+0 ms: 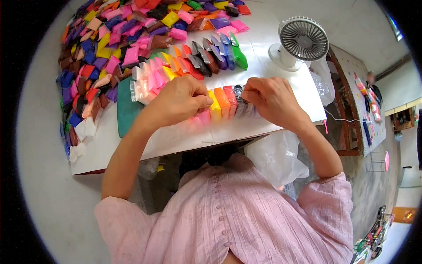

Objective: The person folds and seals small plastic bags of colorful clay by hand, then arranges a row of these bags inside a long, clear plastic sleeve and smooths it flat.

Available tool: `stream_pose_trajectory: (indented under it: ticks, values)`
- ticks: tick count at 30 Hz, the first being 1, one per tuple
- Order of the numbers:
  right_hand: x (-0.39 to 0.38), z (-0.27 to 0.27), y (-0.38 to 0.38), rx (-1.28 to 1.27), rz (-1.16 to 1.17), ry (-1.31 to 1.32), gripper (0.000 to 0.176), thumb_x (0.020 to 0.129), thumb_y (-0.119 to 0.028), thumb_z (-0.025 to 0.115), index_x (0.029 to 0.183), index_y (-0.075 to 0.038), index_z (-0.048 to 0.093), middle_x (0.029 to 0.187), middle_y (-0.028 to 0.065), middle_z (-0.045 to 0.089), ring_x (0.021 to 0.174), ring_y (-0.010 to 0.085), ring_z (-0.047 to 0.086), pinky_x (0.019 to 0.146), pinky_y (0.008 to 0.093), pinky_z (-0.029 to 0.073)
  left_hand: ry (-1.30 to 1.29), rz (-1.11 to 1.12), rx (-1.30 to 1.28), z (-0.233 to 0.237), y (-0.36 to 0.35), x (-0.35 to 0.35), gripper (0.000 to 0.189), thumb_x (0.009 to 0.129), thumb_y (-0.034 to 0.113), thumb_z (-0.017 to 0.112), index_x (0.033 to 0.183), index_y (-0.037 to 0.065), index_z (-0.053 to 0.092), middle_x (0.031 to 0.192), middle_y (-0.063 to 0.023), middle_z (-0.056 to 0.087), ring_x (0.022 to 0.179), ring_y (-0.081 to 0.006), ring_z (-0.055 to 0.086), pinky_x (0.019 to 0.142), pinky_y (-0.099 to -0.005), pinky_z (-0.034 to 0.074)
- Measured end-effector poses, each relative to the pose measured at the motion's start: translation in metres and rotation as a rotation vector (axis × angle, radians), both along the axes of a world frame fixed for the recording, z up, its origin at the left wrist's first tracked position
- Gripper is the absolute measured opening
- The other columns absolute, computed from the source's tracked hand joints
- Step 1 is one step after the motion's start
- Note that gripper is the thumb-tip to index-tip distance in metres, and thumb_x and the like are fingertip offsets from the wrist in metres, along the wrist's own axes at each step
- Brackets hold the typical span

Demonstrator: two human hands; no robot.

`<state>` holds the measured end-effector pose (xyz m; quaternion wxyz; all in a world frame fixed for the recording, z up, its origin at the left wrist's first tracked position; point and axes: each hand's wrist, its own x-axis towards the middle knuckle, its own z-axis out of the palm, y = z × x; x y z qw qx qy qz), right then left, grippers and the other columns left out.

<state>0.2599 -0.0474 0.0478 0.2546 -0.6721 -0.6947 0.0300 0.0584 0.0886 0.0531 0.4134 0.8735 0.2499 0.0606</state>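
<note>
A short row of packets, with pink, a yellow packet [214,105], an orange packet [222,103], a red packet [231,101] and dark ones, lies near the table's front edge in what looks like a clear plastic bag [247,109]. My left hand [182,100] is closed in a pinch at the row's left end, beside the yellow packet. At the right end, my right hand [273,100] pinches the clear plastic by the dark packets. Exact fingertip contact is partly hidden. Behind them, upright packets stand in colour order, from pale pink to a green packet [240,58].
A large heap of small coloured packets [105,46] covers the table's left and back. A white fan [303,39] stands at the back right. A dark green mat [125,105] lies left of my hand. A clear plastic bag [281,158] hangs below the table edge.
</note>
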Motion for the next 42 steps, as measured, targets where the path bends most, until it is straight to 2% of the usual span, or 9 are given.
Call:
stream_pose_trajectory:
  ticks: [7,10,13,16,28,30,37,40,42]
  values:
    - [0.005,0.005,0.018,-0.251,-0.084,-0.046,0.024,0.080,-0.024,0.066,0.072,-0.001,0.066,0.068,0.0179,0.064,0.071,0.0370,0.062,0.068,0.0454,0.047,0.065,0.044,-0.203,0.000,0.007,0.009,0.029,0.086,0.017,0.065,0.063,-0.002,0.062,0.058,0.0020,0.056,0.053,-0.0050,0.051,0.048,-0.0240,0.040]
    - [0.006,0.005,0.023,-0.268,-0.083,-0.043,0.026,0.076,-0.024,0.066,0.066,0.000,0.067,0.069,0.0211,0.064,0.071,0.0397,0.064,0.066,0.0468,0.049,0.143,0.119,-0.060,0.001,0.004,0.015,0.031,0.077,0.020,0.067,0.061,-0.005,0.059,0.055,-0.0138,0.058,0.048,-0.0226,0.057,0.051,-0.0380,0.045]
    - [0.010,0.007,0.030,-0.368,-0.101,-0.056,0.031,0.075,-0.030,0.069,0.066,0.000,0.068,0.068,0.0201,0.065,0.070,0.0373,0.065,0.066,0.0453,0.050,0.154,0.093,0.382,-0.001,0.000,0.016,0.039,0.077,0.028,0.068,0.058,-0.005,0.058,0.049,-0.0126,0.052,0.048,-0.0211,0.056,0.050,-0.0374,0.044]
    - [0.014,0.012,0.034,-0.465,-0.107,-0.011,0.034,0.074,-0.034,0.071,0.067,-0.001,0.069,0.068,0.0190,0.066,0.069,0.0356,0.066,0.066,0.0449,0.051,0.208,0.122,0.435,0.001,-0.001,0.014,0.043,0.074,0.033,0.067,0.058,-0.006,0.057,0.050,-0.0182,0.050,0.049,-0.0283,0.057,0.052,-0.0428,0.044]
    - [-0.004,0.023,0.041,-0.498,-0.134,-0.213,0.060,0.080,-0.057,0.066,0.066,0.001,0.067,0.071,0.0218,0.066,0.070,0.0375,0.066,0.066,0.0451,0.050,0.213,0.073,0.322,-0.005,0.015,0.015,0.042,0.072,0.033,0.069,0.057,-0.006,0.062,0.045,-0.0139,0.052,0.044,-0.0206,0.057,0.047,-0.0385,0.043]
    - [-0.009,0.019,0.042,-0.440,-0.112,-0.288,0.064,0.079,-0.061,0.066,0.067,0.002,0.066,0.072,0.0209,0.067,0.071,0.0375,0.066,0.067,0.0459,0.050,0.300,0.086,0.262,0.006,0.012,0.017,0.038,0.071,0.030,0.068,0.065,-0.007,0.060,0.061,-0.0204,0.059,0.062,-0.0308,0.062,0.058,-0.0441,0.047]
    - [0.001,0.012,0.049,-0.409,-0.121,-0.230,0.053,0.077,-0.056,0.071,0.077,-0.004,0.069,0.077,0.0169,0.069,0.075,0.0350,0.067,0.069,0.0440,0.051,0.428,0.084,0.195,0.005,0.018,0.016,0.042,0.073,0.034,0.071,0.067,-0.007,0.062,0.071,-0.0231,0.064,0.073,-0.0362,0.066,0.064,-0.0469,0.049]
    - [0.009,0.015,0.049,-0.470,-0.129,-0.190,0.046,0.077,-0.050,0.073,0.077,-0.005,0.070,0.078,0.0165,0.069,0.076,0.0339,0.068,0.069,0.0431,0.051,0.244,0.130,0.351,-0.009,0.017,0.012,0.043,0.075,0.034,0.071,0.058,-0.005,0.064,0.051,-0.0161,0.058,0.049,-0.0240,0.061,0.051,-0.0407,0.046]
    - [0.014,0.013,0.048,-0.475,-0.131,-0.150,0.041,0.077,-0.046,0.073,0.078,-0.005,0.070,0.077,0.0166,0.069,0.076,0.0338,0.067,0.069,0.0429,0.051,0.264,0.136,0.363,-0.006,0.013,0.012,0.045,0.075,0.036,0.071,0.057,-0.005,0.064,0.051,-0.0170,0.057,0.050,-0.0253,0.061,0.052,-0.0417,0.046]
